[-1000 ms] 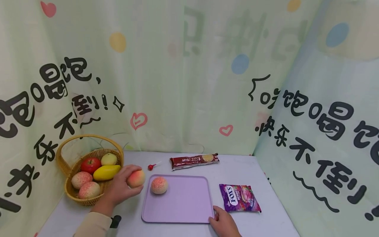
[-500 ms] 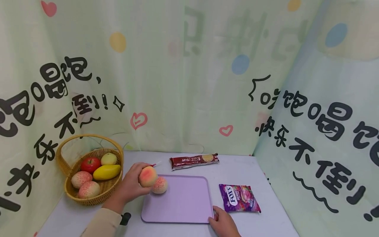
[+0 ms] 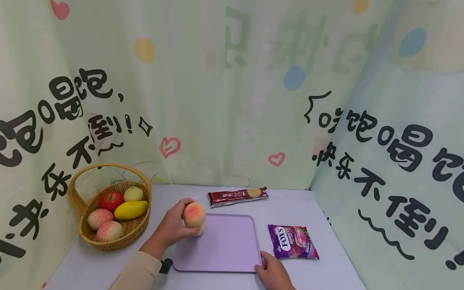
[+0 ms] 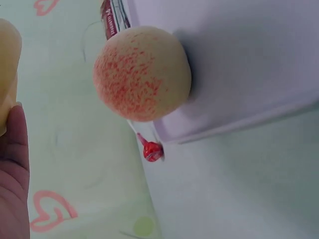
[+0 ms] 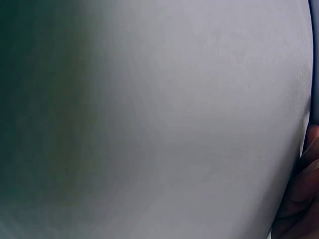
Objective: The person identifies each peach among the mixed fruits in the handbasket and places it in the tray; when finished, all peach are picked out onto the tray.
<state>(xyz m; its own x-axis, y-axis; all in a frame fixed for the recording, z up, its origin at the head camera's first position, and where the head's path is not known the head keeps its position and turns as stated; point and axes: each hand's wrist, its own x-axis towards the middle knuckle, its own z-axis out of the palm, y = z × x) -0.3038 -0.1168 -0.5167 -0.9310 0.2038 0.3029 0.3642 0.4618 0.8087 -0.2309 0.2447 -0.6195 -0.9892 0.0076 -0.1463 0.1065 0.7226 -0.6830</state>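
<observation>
My left hand (image 3: pixel 175 226) grips a smooth peach (image 3: pixel 194 213), pale with an orange-red blush, above the far left corner of the lilac tray (image 3: pixel 224 247). A second peach, speckled pink (image 4: pixel 142 74), sits in that corner; in the head view the held peach covers most of it. At the left edge of the left wrist view, the held peach (image 4: pixel 7 64) shows in part beside my thumb. My right hand (image 3: pixel 274 272) pinches the tray's near right corner. Only its curled fingers (image 5: pixel 301 194) appear at the right edge of the right wrist view.
A wicker basket (image 3: pixel 84 233) at left holds several fruits, including a red apple (image 3: pixel 110 201) and a yellow mango (image 3: pixel 131 210). Beyond the tray lie a brown snack packet (image 3: pixel 238 196) and a red lollipop (image 4: pixel 152 151). A purple candy bag (image 3: pixel 293 241) lies right.
My left hand has carried the smooth peach rightward, from beside the basket to over the tray's far left corner, where it now overlaps the speckled peach. My right hand stays at the tray corner.
</observation>
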